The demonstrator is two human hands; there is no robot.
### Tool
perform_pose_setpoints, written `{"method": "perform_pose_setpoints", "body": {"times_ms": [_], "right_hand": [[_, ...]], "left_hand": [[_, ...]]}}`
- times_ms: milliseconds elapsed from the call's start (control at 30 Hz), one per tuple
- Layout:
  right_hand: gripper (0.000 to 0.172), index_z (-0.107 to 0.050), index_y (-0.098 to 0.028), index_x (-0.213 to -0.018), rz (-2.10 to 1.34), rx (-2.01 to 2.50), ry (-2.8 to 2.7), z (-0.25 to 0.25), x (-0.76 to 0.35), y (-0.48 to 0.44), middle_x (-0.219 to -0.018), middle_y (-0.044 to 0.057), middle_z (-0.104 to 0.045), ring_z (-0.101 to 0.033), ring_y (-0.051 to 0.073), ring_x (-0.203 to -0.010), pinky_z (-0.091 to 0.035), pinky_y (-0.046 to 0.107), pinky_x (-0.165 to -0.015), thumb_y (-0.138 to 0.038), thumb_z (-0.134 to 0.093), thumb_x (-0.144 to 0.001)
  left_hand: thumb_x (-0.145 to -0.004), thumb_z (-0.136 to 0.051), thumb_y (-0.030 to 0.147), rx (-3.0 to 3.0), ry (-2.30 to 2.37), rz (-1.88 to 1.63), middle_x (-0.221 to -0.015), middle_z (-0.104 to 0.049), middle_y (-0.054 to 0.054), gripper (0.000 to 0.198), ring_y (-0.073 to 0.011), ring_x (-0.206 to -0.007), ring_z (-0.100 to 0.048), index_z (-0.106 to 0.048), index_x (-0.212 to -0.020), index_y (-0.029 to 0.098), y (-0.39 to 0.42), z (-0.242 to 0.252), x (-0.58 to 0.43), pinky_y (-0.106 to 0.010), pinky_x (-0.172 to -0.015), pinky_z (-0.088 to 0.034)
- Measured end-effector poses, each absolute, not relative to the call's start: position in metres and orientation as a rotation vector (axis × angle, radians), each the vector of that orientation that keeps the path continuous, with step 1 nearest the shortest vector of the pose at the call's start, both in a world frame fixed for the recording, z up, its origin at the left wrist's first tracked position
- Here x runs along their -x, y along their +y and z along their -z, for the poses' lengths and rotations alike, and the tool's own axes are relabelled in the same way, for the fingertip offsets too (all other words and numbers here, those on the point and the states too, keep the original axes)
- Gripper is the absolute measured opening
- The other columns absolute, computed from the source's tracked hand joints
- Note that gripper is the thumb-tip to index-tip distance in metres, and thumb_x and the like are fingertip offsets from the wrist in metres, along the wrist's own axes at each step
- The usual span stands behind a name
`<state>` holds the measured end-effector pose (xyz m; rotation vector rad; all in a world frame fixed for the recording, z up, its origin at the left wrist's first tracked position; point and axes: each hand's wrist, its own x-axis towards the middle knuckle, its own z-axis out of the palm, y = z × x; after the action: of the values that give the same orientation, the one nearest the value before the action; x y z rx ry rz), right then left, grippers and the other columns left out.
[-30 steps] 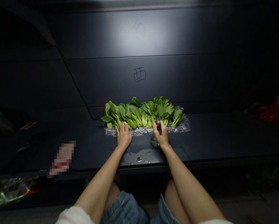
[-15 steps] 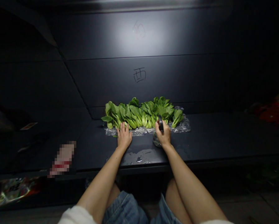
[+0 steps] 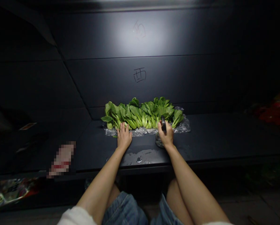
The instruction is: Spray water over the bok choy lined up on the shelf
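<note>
A row of green bok choy (image 3: 136, 115) lies on crumpled clear plastic wrap (image 3: 140, 132) against the back panel of a dark shelf. At the row's left front, my left hand (image 3: 124, 136) rests with its fingers stretched out, the tips at the pale stems. My right hand (image 3: 166, 136) is wrapped round a spray bottle (image 3: 159, 141) with a dark head and a clear body, held in front of the right part of the row. My palm and fingers hide much of the bottle.
Water drops (image 3: 140, 159) lie on the dark shelf (image 3: 212, 137) near its front edge. A colourful package (image 3: 13, 189) sits on a lower level at left. Red items (image 3: 277, 107) stand at far right. A blurred-out pinkish item (image 3: 62, 159) is at left.
My right hand and the spray bottle have shifted slightly to the right. My left hand and the bok choy look unchanged.
</note>
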<state>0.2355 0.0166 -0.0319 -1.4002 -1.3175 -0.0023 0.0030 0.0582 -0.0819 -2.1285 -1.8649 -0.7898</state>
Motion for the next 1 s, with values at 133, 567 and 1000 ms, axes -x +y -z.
{"method": "perform_pose_setpoints", "body": {"times_ms": [133,567,1000], "right_hand": [[0.03,-0.062,-0.02,-0.091,-0.018,1.399,-1.306,0.032,-0.237,0.017,-0.088,0.011,-0.07,-0.064,0.025,-0.084,-0.048,0.036,-0.078,-0.045,-0.046,-0.09],[0.034,-0.065,-0.019,-0.094,0.02,1.451,-1.249,0.032,-0.242,0.016,-0.089,0.012,-0.071,-0.063,0.025,-0.083,-0.047,0.036,-0.077,-0.047,-0.046,-0.09],[0.037,-0.066,-0.018,-0.095,0.052,1.478,-1.182,0.032,-0.249,0.013,-0.088,0.013,-0.071,-0.063,0.026,-0.081,-0.046,0.036,-0.075,-0.047,-0.045,-0.09]], "left_hand": [[-0.091,-0.046,0.025,2.127,-1.87,0.795,-0.157,-0.033,-0.022,0.054,-0.0352,-0.148,-0.025,-0.046,-0.141,0.006,0.058,0.082,-0.003,-0.059,-0.119,-0.024],[-0.09,-0.046,0.025,2.135,-1.882,0.813,-0.157,-0.033,-0.022,0.054,-0.0341,-0.149,-0.024,-0.046,-0.141,0.008,0.059,0.083,-0.003,-0.059,-0.118,-0.025],[-0.09,-0.046,0.024,2.131,-1.878,0.789,-0.157,-0.034,-0.021,0.054,-0.0341,-0.148,-0.025,-0.046,-0.141,0.007,0.058,0.081,-0.003,-0.057,-0.119,-0.026]]}}
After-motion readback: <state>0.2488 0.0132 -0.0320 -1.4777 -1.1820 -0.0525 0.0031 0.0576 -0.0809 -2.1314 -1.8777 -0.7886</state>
